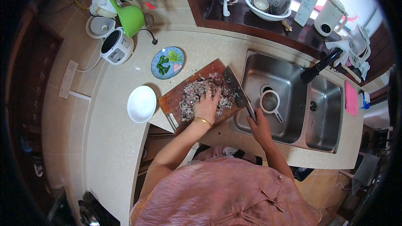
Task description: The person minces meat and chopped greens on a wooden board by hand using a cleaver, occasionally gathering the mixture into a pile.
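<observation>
A wooden cutting board (169,100) lies on the counter, its right corner reaching the sink's edge. Chopped meat mixed with dark and pale bits (188,100) covers much of it. My left hand (206,106), with a gold bangle at the wrist, rests on the mixture with its fingers spread. My right hand (260,125) grips the handle of a cleaver (234,86), whose dark blade lies along the board's right side. Left of the board is a white bowl (141,104). Beyond it a blue plate (157,72) holds green pepper pieces, thin green shreds and something pink.
The double sink (282,135) at the right holds a small white-rimmed strainer (270,101) under a black faucet (320,66). A rice cooker (117,48) and a green plastic scoop (130,18) stand at the back left. On the ledge are a white basin (267,14), a pump bottle (306,6) and an electric kettle (329,17).
</observation>
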Tool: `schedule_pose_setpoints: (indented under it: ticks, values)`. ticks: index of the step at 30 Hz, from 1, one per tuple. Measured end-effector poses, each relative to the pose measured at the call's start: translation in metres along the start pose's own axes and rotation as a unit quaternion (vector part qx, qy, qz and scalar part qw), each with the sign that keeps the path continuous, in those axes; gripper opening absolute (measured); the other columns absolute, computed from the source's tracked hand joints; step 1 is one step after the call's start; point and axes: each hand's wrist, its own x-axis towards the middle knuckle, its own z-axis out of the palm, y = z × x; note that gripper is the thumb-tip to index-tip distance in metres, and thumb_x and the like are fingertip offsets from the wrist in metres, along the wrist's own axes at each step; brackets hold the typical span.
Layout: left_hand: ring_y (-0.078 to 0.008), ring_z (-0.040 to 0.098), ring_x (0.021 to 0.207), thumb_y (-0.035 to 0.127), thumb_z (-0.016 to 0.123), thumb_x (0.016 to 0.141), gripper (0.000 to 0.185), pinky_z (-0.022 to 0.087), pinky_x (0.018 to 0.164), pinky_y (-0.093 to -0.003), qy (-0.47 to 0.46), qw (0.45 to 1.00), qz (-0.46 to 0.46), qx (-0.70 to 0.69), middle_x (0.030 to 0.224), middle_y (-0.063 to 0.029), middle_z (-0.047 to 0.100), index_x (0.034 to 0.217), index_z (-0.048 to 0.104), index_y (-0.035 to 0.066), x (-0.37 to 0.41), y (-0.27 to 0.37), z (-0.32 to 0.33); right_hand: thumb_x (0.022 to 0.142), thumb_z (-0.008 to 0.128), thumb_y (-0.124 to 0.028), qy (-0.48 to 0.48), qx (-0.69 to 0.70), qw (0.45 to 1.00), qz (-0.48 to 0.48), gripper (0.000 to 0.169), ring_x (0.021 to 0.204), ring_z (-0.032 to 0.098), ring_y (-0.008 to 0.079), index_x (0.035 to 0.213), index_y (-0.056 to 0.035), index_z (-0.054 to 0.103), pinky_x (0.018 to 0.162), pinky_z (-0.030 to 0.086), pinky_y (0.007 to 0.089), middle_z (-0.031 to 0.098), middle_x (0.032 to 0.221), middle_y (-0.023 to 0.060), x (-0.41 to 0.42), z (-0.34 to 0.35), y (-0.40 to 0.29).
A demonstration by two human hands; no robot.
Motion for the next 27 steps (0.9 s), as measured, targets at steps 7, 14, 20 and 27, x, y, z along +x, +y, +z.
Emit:
schedule_pose_setpoints:
  ticks: [7,14,20,27]
  values:
    - [-0.0229,0.043,0.126,0.018,0.05,0.086,0.038,0.025,0.107,-0.0537,0.061,0.954,0.295,0.01,0.132,-0.0053,0.052,0.122,0.059,0.016,-0.003,0.018,0.05,0.087,0.061,-0.016,0.025,-0.004,1.0,-0.004,0.024,0.071,0.056,0.0368,0.102,-0.0032,0.048,0.062,0.043,0.0429,0.057,0.078,0.0203,-0.007,0.007,0.009]
    - [-0.0262,0.044,0.125,0.022,0.046,0.09,0.035,0.015,0.111,-0.0599,0.01,0.952,0.272,0.141,0.126,-0.0063,0.056,0.122,0.059,0.013,0.051,0.011,0.033,0.087,0.062,-0.017,0.036,-0.043,0.998,-0.028,0.024,0.075,0.059,0.0423,0.102,-0.0049,0.048,0.062,0.044,0.0446,0.06,0.081,0.0211,-0.01,0.006,0.001]
    - [-0.028,0.058,0.104,0.022,0.065,0.077,0.03,0.045,0.088,-0.0484,0.016,0.996,0.086,0.0,0.106,-0.0098,0.062,0.103,0.062,0.008,0.084,-0.006,0.023,0.088,0.06,-0.015,-0.031,0.037,0.999,-0.009,0.025,0.069,0.057,0.0284,0.107,-0.0031,0.05,0.066,0.045,0.0397,0.059,0.083,0.0146,-0.004,0.024,0.014]
    - [-0.0375,0.058,0.092,0.016,0.061,0.08,0.022,0.046,0.082,-0.0471,0.086,0.967,0.065,-0.229,0.091,-0.0174,0.059,0.096,0.053,0.003,0.043,-0.04,0.012,0.091,0.056,-0.013,-0.105,0.196,0.974,0.05,0.033,0.06,0.048,0.0099,0.122,-0.0062,0.046,0.052,0.042,0.0271,0.053,0.082,0.0042,-0.008,0.056,-0.005]
